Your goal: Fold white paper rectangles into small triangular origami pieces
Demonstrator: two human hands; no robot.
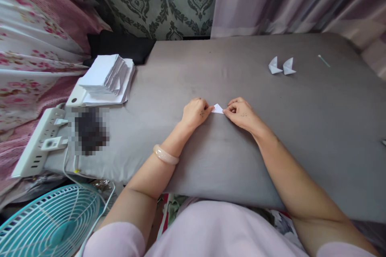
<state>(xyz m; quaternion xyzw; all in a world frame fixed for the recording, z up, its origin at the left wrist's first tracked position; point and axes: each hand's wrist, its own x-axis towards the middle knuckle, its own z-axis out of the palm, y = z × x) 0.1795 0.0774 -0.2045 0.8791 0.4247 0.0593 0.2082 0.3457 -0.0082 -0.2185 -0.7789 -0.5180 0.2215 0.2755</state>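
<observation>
Between my two hands, near the middle of the grey-covered table, is a small folded white paper (217, 109) with a pointed top. My left hand (196, 111) pinches its left corner between thumb and curled fingers. At the opposite corner, the fingertips of my right hand (241, 113) close on the paper in the same way. Parts of the paper's ends are hidden by the fingers. Two folded paper boats, one (274, 66) on the left and another (289, 66) beside it, stand at the back right of the table.
A stack of white paper (104, 76) sits at the back left, by a black folded item (126, 48). A power strip (39, 140) with plugs and cables lies on the left edge. Below stands a turquoise fan (57, 225). A thin white-tipped stick (324, 61) rests far right.
</observation>
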